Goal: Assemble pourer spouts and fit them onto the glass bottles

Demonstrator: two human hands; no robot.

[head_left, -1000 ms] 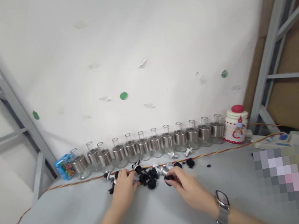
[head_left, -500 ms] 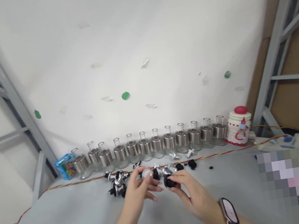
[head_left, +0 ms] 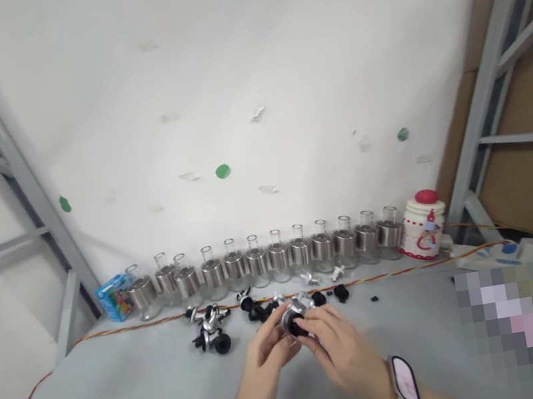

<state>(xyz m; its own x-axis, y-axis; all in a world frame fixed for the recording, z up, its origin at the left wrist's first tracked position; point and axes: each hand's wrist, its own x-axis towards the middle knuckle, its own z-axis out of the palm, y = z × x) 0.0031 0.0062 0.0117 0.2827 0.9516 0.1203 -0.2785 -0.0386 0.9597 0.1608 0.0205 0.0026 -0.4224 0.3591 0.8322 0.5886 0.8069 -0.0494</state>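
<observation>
The step in hand looks like bringing two small parts together: the left hand (head_left: 266,356) curls its fingers round a silver cap (head_left: 286,322), while the right hand (head_left: 338,348) pinches a black fitting (head_left: 299,328) against its face. The two hands nearly meet, with both parts between their fingertips, held above the worktop (head_left: 126,397); whether the fitting is seated in the cap or only resting against it, I cannot tell, because the fingers cover the join. As I judge it, the next move calls for a steady left grip on the cap, with the right fingers keeping the fitting square to it and pressing or turning evenly, so that it does not go in crooked. Just beyond the fingertips lies a cluster of loose black pieces (head_left: 257,312), partly hidden by the hands. To the left of the left hand, apart from it, is a pile of silver and black parts (head_left: 209,323), with a round black piece (head_left: 222,344) at its near edge. Past all these, farther from the hands, stands a row of glass bottles (head_left: 257,263) with metal sleeves, their necks uncapped.
</observation>
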